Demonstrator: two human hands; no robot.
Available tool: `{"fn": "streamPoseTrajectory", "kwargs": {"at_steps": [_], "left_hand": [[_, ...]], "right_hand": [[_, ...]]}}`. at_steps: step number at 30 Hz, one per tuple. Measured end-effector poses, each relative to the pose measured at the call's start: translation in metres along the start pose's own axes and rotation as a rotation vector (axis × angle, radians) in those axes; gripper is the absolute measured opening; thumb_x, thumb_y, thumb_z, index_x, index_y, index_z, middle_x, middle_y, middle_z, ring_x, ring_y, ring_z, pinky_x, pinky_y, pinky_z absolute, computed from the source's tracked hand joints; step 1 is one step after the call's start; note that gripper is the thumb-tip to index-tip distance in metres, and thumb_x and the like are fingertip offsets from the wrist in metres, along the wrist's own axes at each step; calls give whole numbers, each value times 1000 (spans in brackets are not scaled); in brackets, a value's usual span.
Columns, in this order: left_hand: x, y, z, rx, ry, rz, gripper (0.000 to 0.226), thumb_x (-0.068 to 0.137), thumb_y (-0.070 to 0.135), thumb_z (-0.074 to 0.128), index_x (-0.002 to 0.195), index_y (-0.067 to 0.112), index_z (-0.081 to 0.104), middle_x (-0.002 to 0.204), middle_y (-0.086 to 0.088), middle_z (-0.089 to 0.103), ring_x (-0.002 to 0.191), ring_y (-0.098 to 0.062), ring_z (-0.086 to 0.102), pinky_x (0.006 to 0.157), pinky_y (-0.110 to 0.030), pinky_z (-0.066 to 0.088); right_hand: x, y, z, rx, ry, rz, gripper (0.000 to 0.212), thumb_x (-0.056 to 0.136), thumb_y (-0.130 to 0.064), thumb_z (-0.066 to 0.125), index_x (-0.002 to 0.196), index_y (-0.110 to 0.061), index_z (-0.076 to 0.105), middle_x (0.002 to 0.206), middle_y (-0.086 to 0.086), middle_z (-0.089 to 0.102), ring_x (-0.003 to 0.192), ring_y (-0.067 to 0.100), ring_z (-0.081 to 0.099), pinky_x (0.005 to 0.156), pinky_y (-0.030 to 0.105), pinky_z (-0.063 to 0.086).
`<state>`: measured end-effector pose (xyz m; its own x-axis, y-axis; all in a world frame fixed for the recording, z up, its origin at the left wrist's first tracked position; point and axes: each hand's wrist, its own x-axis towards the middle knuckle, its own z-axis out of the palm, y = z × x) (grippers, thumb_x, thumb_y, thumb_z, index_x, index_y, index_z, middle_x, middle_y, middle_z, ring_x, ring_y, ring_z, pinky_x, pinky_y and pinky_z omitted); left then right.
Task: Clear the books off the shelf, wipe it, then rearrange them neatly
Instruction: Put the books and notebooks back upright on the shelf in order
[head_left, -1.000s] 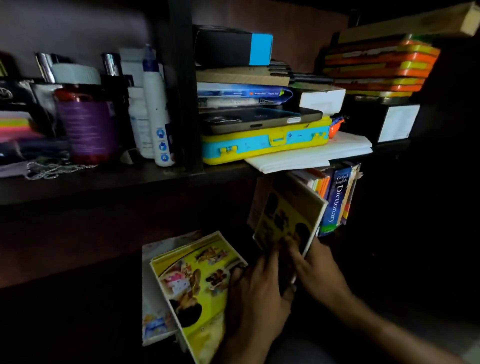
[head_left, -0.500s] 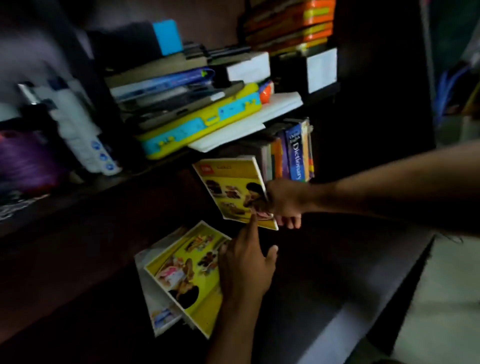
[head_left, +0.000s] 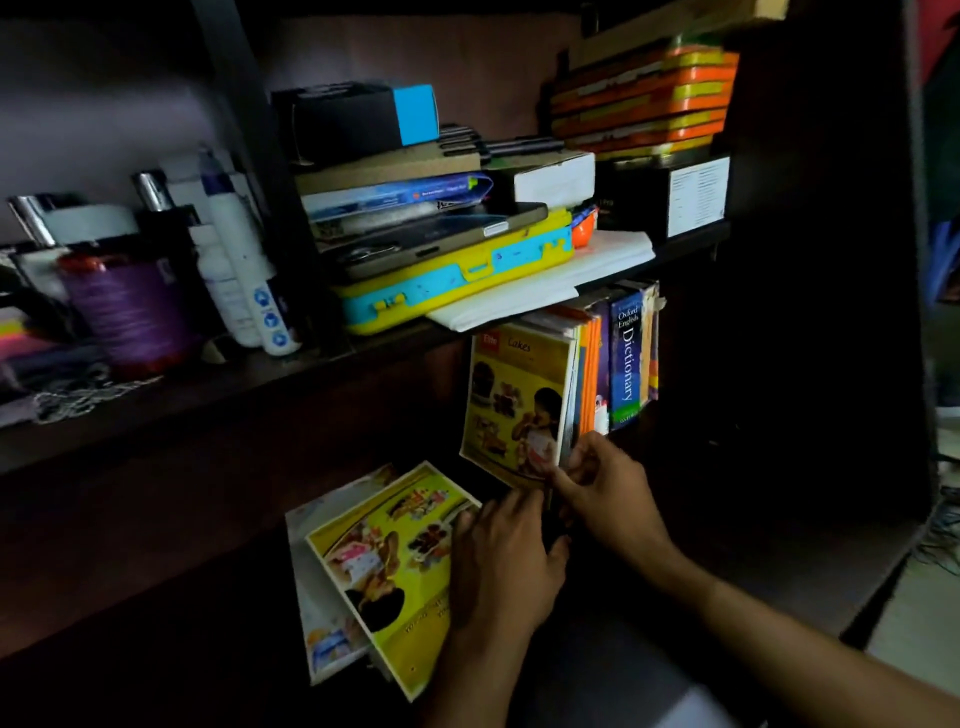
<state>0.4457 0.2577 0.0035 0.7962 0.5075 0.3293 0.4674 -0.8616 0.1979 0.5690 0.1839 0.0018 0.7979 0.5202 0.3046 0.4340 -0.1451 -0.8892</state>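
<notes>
So, right hand (head_left: 597, 493) pinching the yellow cakes book (head_left: 514, 405) upright just left of the blue dictionary (head_left: 626, 358), left hand (head_left: 504, 566) flat on another yellow book (head_left: 384, 566) lying below-left of it

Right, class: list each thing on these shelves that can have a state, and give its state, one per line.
Cakes book: upright, cover outward, against the row.
Right hand: pinching the Cakes book's lower corner.
Yellow book: lying flat on another book.
Left hand: fingers resting on the yellow book.
Dictionary: standing upright in the row.
Yellow case: closed, lying flat under a stack.
White bottle: upright.
</notes>
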Motion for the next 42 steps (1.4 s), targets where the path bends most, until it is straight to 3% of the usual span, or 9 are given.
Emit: {"fn": "streamPoseTrajectory", "kwargs": {"at_steps": [3, 8, 14, 18, 24, 31, 37, 40, 42], "left_hand": [[0, 2, -4, 20, -30, -3, 43, 96, 48, 55, 136, 31, 53, 133, 7, 60, 127, -18, 52, 111, -39, 31], [-1, -3, -9, -7, -55, 14, 41, 94, 40, 55, 134, 30, 55, 128, 8, 61, 122, -16, 53, 109, -34, 32], [-2, -8, -14, 47, -49, 19, 38, 92, 46, 55, 128, 33, 54, 130, 9, 55, 126, -16, 48, 110, -34, 32], [-4, -10, -14, 85, -100, 23, 44, 91, 50, 53, 132, 31, 53, 136, 6, 50, 130, -19, 43, 113, -36, 29], [-6, -12, -17, 71, -141, 30, 50, 86, 55, 53, 131, 32, 51, 133, 6, 46, 127, -19, 42, 110, -35, 30], [-5, -11, -17, 80, -167, 22, 50, 88, 52, 53, 133, 33, 48, 136, 5, 47, 129, -21, 43, 113, -35, 27], [-1, -18, -23, -94, -243, -4, 56, 87, 51, 60, 139, 30, 52, 149, 8, 41, 138, -20, 40, 115, -33, 30], [3, -49, -52, -429, -327, -151, 60, 94, 36, 66, 151, 28, 47, 158, 12, 34, 146, -14, 35, 117, -32, 34], [-3, -95, -67, -345, -223, -274, 61, 95, 35, 68, 151, 31, 45, 150, 10, 41, 140, -19, 43, 113, -35, 39]], "right_hand": [[-2, 2, -1, -78, -27, -155, 22, 90, -24, 74, 75, -21, 58, 69, -4, 67, 63, 8, 64, 60, 31, 56], [-8, -6, 3, -187, -214, -324, 4, 96, -26, 63, 98, -23, 64, 85, -14, 67, 79, 1, 65, 66, 16, 51], [-5, -7, 8, -317, -328, -376, 41, 98, -13, 53, 139, -17, 55, 131, 4, 64, 119, 17, 58, 98, 28, 47], [-5, -4, 13, -436, -393, -452, 55, 95, -10, 52, 148, -23, 46, 140, 1, 58, 125, 18, 54, 99, 29, 46], [-5, -2, 14, -504, -374, -435, 47, 94, -21, 48, 141, -22, 49, 132, 3, 61, 119, 24, 58, 92, 42, 52], [-3, -2, 20, -635, -380, -387, 69, 99, -18, 49, 161, -15, 19, 164, 5, 30, 144, 24, 37, 110, 38, 42], [-2, 0, 21, -600, -344, -398, 60, 102, -26, 47, 158, -15, 28, 159, 5, 37, 141, 23, 41, 108, 38, 42], [-2, 0, 17, -481, -336, -422, 39, 102, -33, 49, 139, -20, 47, 133, 0, 54, 120, 19, 54, 93, 35, 48], [-3, 0, 15, -425, -336, -450, 26, 104, -45, 44, 121, -26, 52, 113, -5, 58, 103, 13, 58, 83, 34, 48]]}}
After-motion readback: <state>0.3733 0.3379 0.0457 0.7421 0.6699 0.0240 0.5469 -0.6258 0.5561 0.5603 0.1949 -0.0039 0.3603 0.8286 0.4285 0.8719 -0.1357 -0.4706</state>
